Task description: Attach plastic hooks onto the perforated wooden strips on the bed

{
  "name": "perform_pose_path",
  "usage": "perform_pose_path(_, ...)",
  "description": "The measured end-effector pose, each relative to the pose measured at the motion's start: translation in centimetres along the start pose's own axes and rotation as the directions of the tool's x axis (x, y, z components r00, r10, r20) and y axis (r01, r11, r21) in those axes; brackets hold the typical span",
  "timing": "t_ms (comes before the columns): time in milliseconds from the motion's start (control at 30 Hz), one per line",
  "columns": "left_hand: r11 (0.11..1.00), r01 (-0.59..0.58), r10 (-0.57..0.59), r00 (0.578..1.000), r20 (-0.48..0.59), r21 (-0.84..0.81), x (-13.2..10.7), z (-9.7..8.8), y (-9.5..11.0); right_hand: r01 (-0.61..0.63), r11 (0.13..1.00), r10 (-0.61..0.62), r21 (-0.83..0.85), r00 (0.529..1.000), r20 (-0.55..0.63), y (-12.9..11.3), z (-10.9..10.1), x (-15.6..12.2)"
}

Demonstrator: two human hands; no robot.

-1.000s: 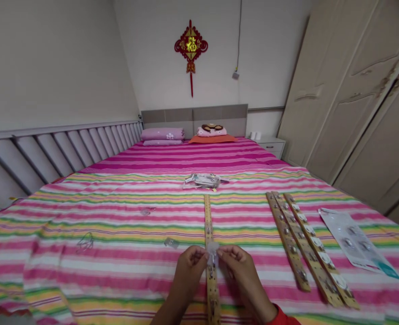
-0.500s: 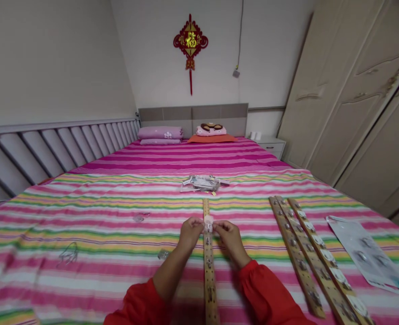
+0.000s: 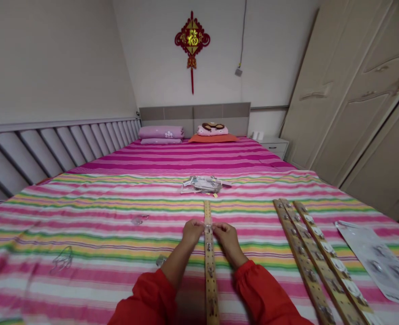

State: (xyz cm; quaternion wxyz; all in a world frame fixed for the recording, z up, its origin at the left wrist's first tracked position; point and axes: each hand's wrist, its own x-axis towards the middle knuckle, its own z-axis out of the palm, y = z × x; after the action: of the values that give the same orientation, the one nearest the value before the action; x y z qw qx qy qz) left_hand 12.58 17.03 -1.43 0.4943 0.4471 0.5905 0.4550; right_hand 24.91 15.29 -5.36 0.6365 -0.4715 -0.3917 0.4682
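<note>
A long wooden strip [image 3: 210,271] studded with small metal hooks lies lengthwise on the striped bedspread [image 3: 118,234] in front of me. My left hand [image 3: 191,231] and my right hand [image 3: 226,235] meet over its far part. Both pinch a small clear plastic piece [image 3: 208,225] with a metal hook against the wood. Red sleeves cover both forearms.
Three more hook-studded wooden strips [image 3: 316,259] lie side by side at the right, next to a white blister sheet [image 3: 377,262]. A pile of clear packets [image 3: 204,183] sits beyond the strip. Small clear bits [image 3: 139,220] and a wire loop [image 3: 61,259] lie at the left. A wardrobe [image 3: 355,90] stands at the right.
Both hands have carried the clear piece away from me along the strip and lowered it onto the wood. My head moved forward, so the sleeves now show.
</note>
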Motion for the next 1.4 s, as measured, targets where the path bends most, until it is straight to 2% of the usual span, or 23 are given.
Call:
perform_pose_path(300,0.998,0.01,-0.009,1.0,-0.008,0.07,0.3,0.3,-0.2,-0.005,1.0,0.004,-0.027,1.0,-0.019,0.7,-0.1,0.4)
perform_pose_path(500,0.989,0.015,-0.012,1.0,-0.019,0.145,1.0,0.4,-1.2,-0.02,0.998,0.019,-0.059,1.0,-0.013,1.1,-0.2,0.5)
perform_pose_path(733,0.98,0.003,0.008,0.998,-0.057,0.2,1.7,0.6,-2.4,-0.027,0.997,0.021,-0.075,0.997,-0.079,2.2,-0.4,0.8)
perform_pose_path(833,0.982,-0.028,0.041,0.997,-0.069,0.184,1.2,0.8,-2.1,-0.025,0.998,0.021,-0.061,0.997,-0.07,2.0,-0.4,0.5)
perform_pose_path(933,0.986,-0.083,0.092,0.994,-0.053,0.145,0.1,0.2,-0.9,-0.034,0.999,0.033,-0.031,0.999,-0.04,1.3,-0.5,0.0)
perform_pose_path(1033,0.984,-0.153,0.159,0.986,-0.059,0.09,-1.4,-2.3,0.5,-0.058,0.998,0.058,0.01,0.998,-0.01,0.4,-1.0,-0.7)
perform_pose_path(1133,0.978,-0.207,0.21,0.969,-0.13,0.037,-3.4,-6.8,0.6,-0.082,0.994,0.082,0.066,0.997,-0.01,-0.3,-1.7,-1.4)
perform_pose_path(1200,0.972,-0.233,0.227,0.945,-0.234,0.002,-4.9,-10.1,-0.5,-0.099,0.989,0.102,0.107,0.995,-0.024,-0.6,-2.1,-2.1)
perform_pose_path(1267,0.978,-0.21,0.199,0.932,-0.304,-0.003,-6.3,-13.0,-2.2,-0.115,0.983,0.122,0.144,0.992,-0.036,-0.9,-2.4,-3.0)
perform_pose_path(1333,0.978,-0.205,0.203,0.919,-0.337,0.028,-7.6,-14.8,-4.0,-0.125,0.977,0.135,0.173,0.99,-0.043,-1.2,-2.6,-4.2)
perform_pose_path(1400,0.976,-0.204,0.22,0.912,-0.347,0.08,-8.6,-15.4,-5.4,-0.128,0.973,0.14,0.194,0.989,-0.047,-1.4,-2.8,-5.4)
